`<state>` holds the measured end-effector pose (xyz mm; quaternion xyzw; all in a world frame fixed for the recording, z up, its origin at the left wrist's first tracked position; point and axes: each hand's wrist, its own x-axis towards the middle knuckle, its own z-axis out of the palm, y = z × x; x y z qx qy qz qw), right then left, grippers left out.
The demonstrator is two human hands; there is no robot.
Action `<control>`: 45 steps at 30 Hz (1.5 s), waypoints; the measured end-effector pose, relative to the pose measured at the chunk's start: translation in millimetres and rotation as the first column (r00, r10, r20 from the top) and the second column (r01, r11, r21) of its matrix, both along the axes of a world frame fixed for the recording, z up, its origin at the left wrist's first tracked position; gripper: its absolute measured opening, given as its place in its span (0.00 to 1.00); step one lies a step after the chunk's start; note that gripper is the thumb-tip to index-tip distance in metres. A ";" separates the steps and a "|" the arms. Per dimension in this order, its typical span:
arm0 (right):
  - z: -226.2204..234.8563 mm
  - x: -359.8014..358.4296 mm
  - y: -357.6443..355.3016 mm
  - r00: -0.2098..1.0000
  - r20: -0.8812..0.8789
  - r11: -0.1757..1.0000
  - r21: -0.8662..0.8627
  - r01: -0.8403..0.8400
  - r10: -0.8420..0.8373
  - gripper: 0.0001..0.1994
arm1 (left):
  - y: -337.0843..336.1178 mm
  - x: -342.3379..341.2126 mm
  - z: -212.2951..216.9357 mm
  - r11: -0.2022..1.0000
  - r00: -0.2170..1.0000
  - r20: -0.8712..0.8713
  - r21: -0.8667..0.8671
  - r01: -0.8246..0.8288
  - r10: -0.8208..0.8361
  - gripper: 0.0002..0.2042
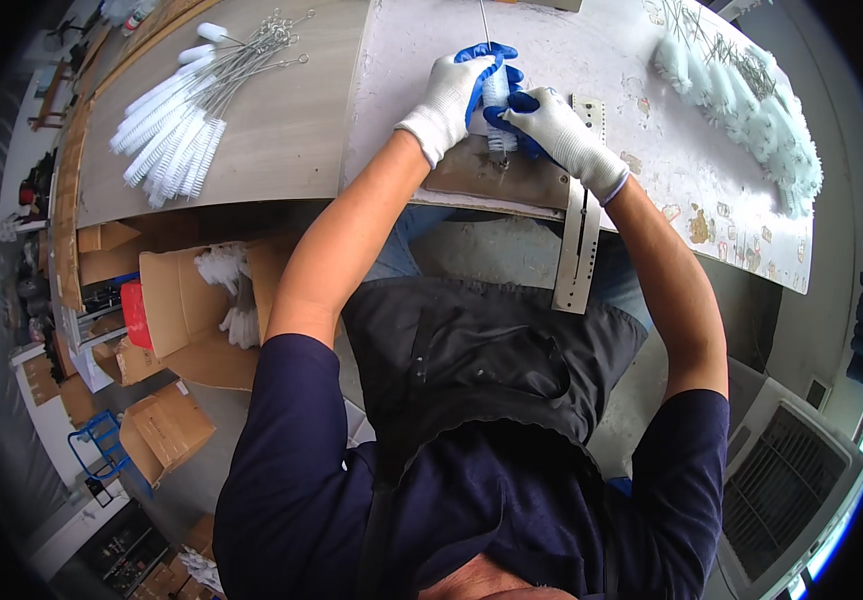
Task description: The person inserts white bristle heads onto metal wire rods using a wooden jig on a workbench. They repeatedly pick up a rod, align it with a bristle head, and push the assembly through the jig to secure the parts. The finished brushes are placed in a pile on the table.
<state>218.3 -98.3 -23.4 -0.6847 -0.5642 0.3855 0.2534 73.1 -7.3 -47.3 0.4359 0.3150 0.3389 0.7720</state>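
Observation:
Both my hands wear white gloves with blue palms and meet at the near part of the table. Between them stands a white bristle brush (496,92), its thin wire stem pointing away from me. My left hand (461,95) wraps round the brush from the left. From the right, my right hand (551,125) has its fingers closed at the lower bristles. The brush's near end sits above a brown metal plate (486,172) at the table's edge. A slotted metal strip (578,245) with holes lies beside my right wrist and juts over the edge.
A fan of white brushes with looped wire stems (176,130) lies on the left board. Fluffier pale brushes (741,110) are heaped at the far right of the table (401,60). An open cardboard box (181,320) with white brushes inside stands below left.

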 end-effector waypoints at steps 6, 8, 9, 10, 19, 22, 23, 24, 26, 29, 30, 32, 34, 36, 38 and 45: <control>10.1 -5.0 -14.4 0.950 0.298 0.988 0.093 -0.122 0.089 0.20 | -7.2 -1.0 8.6 1.000 0.996 -0.087 0.017 -0.012 0.014 0.13; 8.1 -1.4 -24.7 0.919 0.385 0.968 0.185 -0.168 0.086 0.18 | -14.6 1.0 13.0 0.999 0.993 -0.118 0.032 -0.010 0.013 0.13; 7.5 3.2 -32.5 0.899 0.430 0.945 0.255 -0.206 0.080 0.17 | -17.1 1.8 15.3 0.999 0.991 -0.133 0.040 -0.009 0.014 0.13; 6.8 7.8 -40.3 0.878 0.474 0.914 0.322 -0.246 0.069 0.17 | -16.3 1.7 11.0 1.000 0.995 -0.095 0.029 0.000 0.003 0.14; 20.9 14.6 -46.6 0.539 0.779 0.512 0.336 -0.790 0.319 0.25 | -6.3 3.2 7.1 0.998 0.999 -0.029 -0.052 0.030 -0.032 0.13; 6.1 18.6 -25.6 0.424 0.830 0.436 0.252 -0.864 0.361 0.20 | -5.1 9.2 9.4 0.999 0.996 -0.084 -0.051 0.009 -0.013 0.12; 5.1 17.0 -21.4 0.385 0.825 0.453 0.180 -0.873 0.414 0.21 | -6.8 8.8 9.3 0.999 0.995 -0.098 -0.053 -0.006 0.000 0.12; 5.1 16.4 -17.5 0.347 0.814 0.468 0.107 -0.877 0.466 0.23 | -7.0 8.8 12.0 0.999 0.993 -0.114 -0.050 -0.016 0.010 0.12; 5.9 17.6 -12.5 0.342 0.811 0.425 0.130 -0.896 0.474 0.21 | -3.6 7.1 8.6 1.000 0.992 -0.127 -0.020 -0.007 0.005 0.12; 7.0 20.4 -3.5 0.309 0.836 0.355 0.148 -0.923 0.455 0.18 | 0.0 7.1 7.4 0.998 0.994 -0.109 -0.052 -0.036 0.030 0.11; 6.1 20.1 -2.5 0.295 0.847 0.331 0.151 -0.931 0.442 0.16 | -1.6 8.5 10.2 0.997 0.993 -0.110 -0.053 -0.048 0.041 0.10; 4.9 19.3 -4.5 0.319 0.849 0.330 0.184 -0.926 0.422 0.12 | -7.8 12.2 15.0 0.998 0.992 -0.120 -0.048 -0.048 0.042 0.10; 4.8 20.3 -9.2 0.316 0.863 0.337 0.185 -0.923 0.393 0.11 | -9.7 18.4 18.4 0.999 0.986 -0.162 -0.027 -0.039 0.034 0.09; 4.9 19.0 -15.4 0.302 0.862 0.379 0.142 -0.915 0.407 0.12 | -8.1 26.3 15.8 0.998 0.982 -0.183 -0.056 0.039 -0.049 0.09; 4.9 18.1 -19.2 0.300 0.868 0.428 0.115 -0.896 0.395 0.11 | -1.2 35.3 17.7 0.985 0.955 -0.242 -0.042 0.168 -0.173 0.11; 10.2 0.7 -27.8 0.267 0.873 0.553 -0.004 -0.833 0.409 0.10 | -35.9 34.1 20.6 0.971 0.945 -0.301 0.233 -0.056 0.127 0.13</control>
